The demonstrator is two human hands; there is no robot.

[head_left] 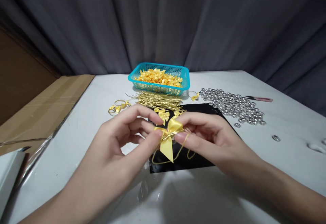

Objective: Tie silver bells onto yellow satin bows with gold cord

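Observation:
A yellow ribbon bow [166,147] is held up between both hands, with a thin gold cord [163,163] across its middle and looping below it. My left hand [127,139] pinches the bow's left side between thumb and forefinger. From the right, my right hand [211,135] closes thumb and forefinger at the bow's other side, where the cord passes. Just behind the fingers, several loose yellow bows [163,115] lie on a black mat [201,156]. The fingertips partly hide the bow's knot.
A blue basket [188,78] full of yellow bows stands at the back. Before it lies a bundle of gold cords [158,100]. Silver rings [231,105] are heaped at right near a pink-handled tool [262,99]. Finished-looking looped bows [118,107] lie left; cardboard [46,108] covers the left side.

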